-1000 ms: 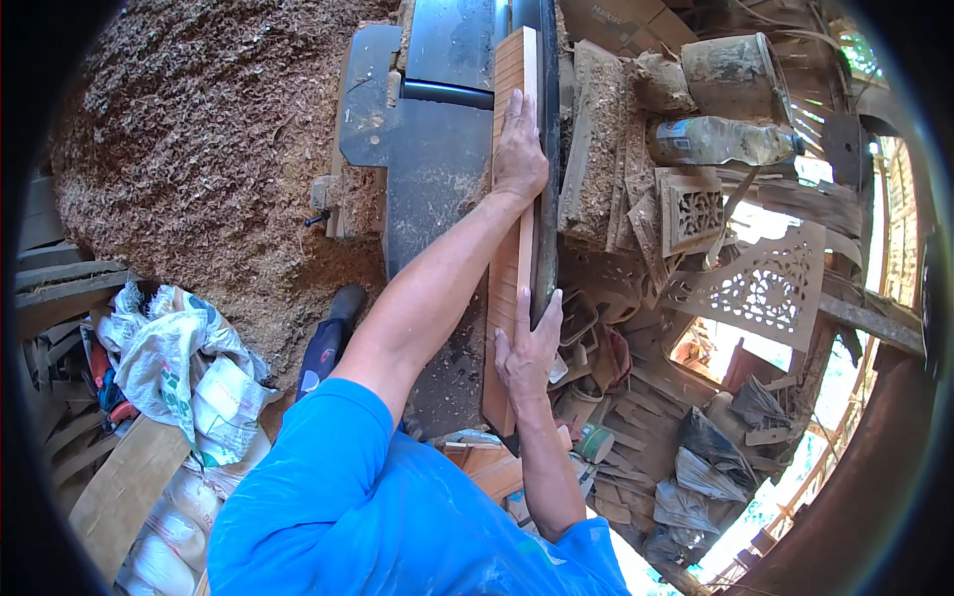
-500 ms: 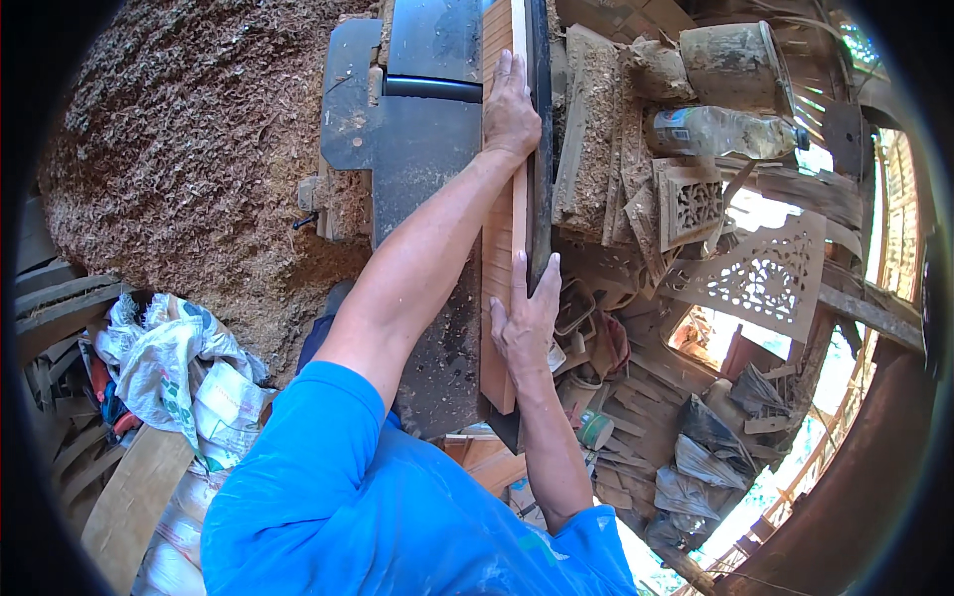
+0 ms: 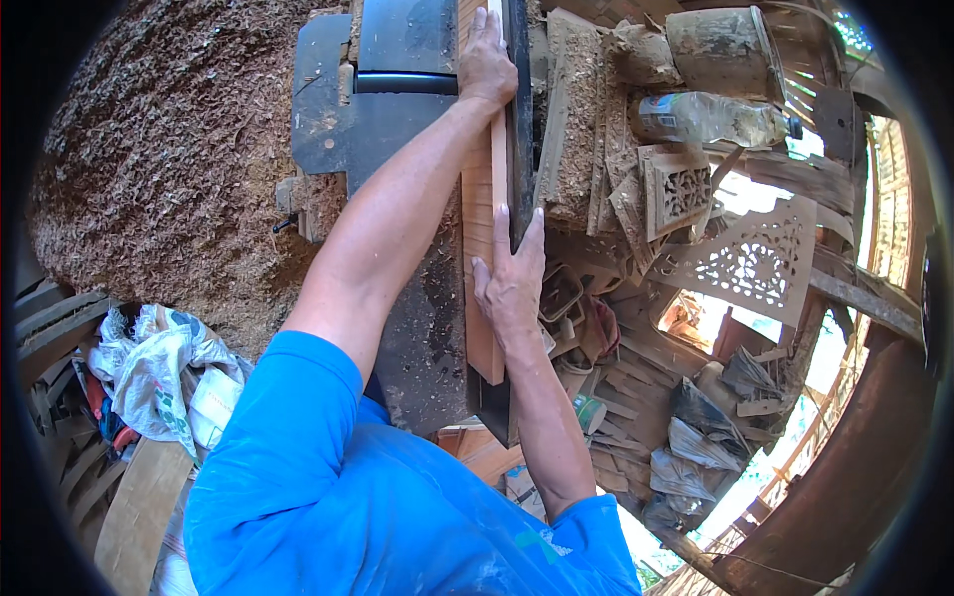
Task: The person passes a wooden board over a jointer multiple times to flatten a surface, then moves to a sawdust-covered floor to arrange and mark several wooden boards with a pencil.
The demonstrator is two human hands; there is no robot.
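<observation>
A long wooden board [image 3: 479,199] stands on edge on the dark metal bed [image 3: 422,348] of a planing machine, along its upright fence [image 3: 523,119]. My left hand [image 3: 487,70] grips the board's far part, beside the cutter slot [image 3: 405,83], with fingers stretched forward over its upper edge. Close to the board's near end, my right hand [image 3: 514,288] straddles that edge. Its thumb is at the left face and its fingers are spread toward the fence. Part of the board is hidden under both hands.
A big heap of wood shavings [image 3: 169,149] fills the left side, above white sacks [image 3: 164,372]. To the right lie a dusty plastic bottle [image 3: 711,119], a bucket [image 3: 720,55], a carved square panel [image 3: 679,194] and a cut-out fretwork panel [image 3: 750,258]. Scrap wood covers the lower right.
Both hands and the board have moved forward along the fence, so my left hand reaches farther past the cutter slot. The whole view has shifted slightly.
</observation>
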